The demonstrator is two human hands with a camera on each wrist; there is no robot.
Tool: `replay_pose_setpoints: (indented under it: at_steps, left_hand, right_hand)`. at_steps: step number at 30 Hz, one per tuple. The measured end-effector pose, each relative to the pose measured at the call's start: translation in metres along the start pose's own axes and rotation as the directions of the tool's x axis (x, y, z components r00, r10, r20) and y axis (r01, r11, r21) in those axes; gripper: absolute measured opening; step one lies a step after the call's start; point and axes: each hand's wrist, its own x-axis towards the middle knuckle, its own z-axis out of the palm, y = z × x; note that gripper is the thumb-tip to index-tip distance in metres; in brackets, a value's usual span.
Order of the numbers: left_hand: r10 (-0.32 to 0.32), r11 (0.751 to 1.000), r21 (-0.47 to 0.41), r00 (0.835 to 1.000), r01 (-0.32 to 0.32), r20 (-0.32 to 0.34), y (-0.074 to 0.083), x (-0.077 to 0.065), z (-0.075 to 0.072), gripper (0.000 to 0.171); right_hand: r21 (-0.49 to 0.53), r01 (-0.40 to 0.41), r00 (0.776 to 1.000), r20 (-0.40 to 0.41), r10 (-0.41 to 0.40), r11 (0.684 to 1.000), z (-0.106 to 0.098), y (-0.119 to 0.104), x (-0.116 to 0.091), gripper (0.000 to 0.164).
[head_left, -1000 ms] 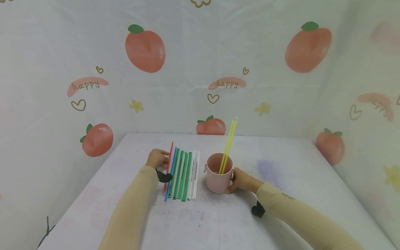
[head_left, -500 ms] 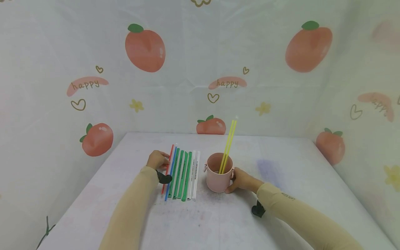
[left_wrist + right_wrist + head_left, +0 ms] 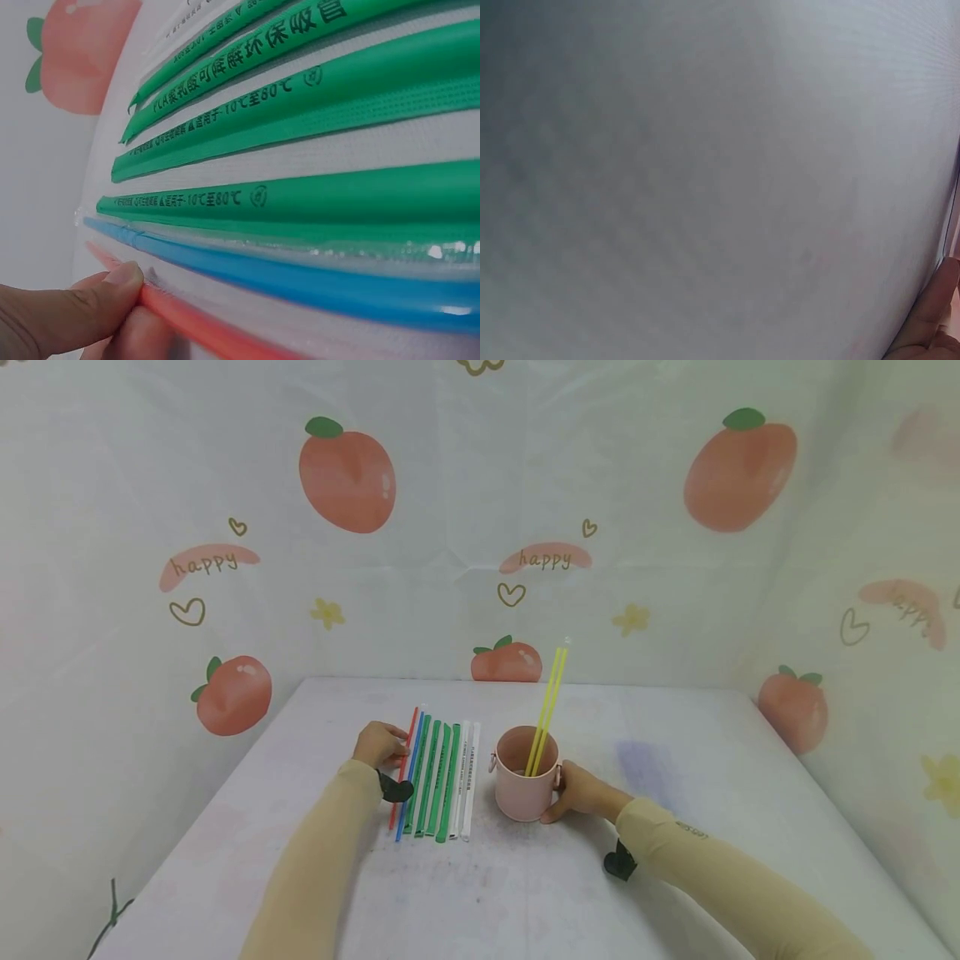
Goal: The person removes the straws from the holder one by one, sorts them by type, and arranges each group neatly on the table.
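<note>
At the left end of a row of straws, my left hand pinches a red straw between thumb and fingers. Right beside it lies a blue straw in clear wrapping. Beyond that come several straws in green paper sleeves, then white-sleeved straws at the row's right end. A pink bucket with small side handles stands upright right of the row, two yellow straws leaning in it. My right hand holds the bucket's right side, thumb near its base. The right wrist view shows mostly blurred white surface.
The straws and bucket are on a white table with faint stains and a bluish patch at the right. A white curtain printed with peaches surrounds its back and sides.
The red straw has shifted slightly toward me, its near end moving a little left, with my left hand on it. My right hand and the bucket have stayed in place.
</note>
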Motion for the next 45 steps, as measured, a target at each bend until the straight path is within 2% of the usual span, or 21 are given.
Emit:
replay_pose_setpoints:
  at_steps: [3,6,13,19,32,38,45]
  left_hand:
    - [0.019,1.0,0.021,1.0,-0.019,-0.005,0.0,-0.001,0.001,0.033]
    - [0.012,1.0,0.014,1.0,-0.012,-0.001,0.0,-0.001,0.001,0.034]
    - [-0.034,0.996,-0.077,0.999,0.036,0.025,-0.004,0.001,0.0,0.037]
    - [-0.04,0.988,-0.146,0.998,0.047,0.047,-0.008,0.002,-0.001,0.039]
    - [-0.085,0.986,-0.143,0.995,0.092,0.052,-0.011,0.007,0.0,0.039]
    - [-0.071,0.988,-0.134,0.996,0.078,0.056,-0.012,0.008,0.0,0.039]
    - [-0.041,0.974,-0.219,0.996,0.058,0.078,-0.015,0.006,-0.002,0.039]
  right_hand:
    - [0.003,0.007,1.0,0.002,-0.007,1.0,0.0,0.0,0.0,0.061]
    - [0.002,0.008,1.0,-0.002,-0.008,1.0,0.0,0.0,0.0,0.061]
    - [-0.015,-0.009,1.0,-0.005,0.009,1.0,0.0,0.0,0.001,0.061]
    - [-0.021,-0.01,1.0,0.004,0.01,1.0,0.0,0.001,0.002,0.062]
    - [-0.006,-0.017,1.0,0.009,0.017,1.0,0.0,0.0,0.0,0.065]
    - [0.012,0.012,1.0,0.017,-0.012,1.0,-0.001,0.0,0.0,0.061]
    - [0.007,0.021,1.0,0.011,-0.021,1.0,-0.001,0.0,-0.001,0.059]
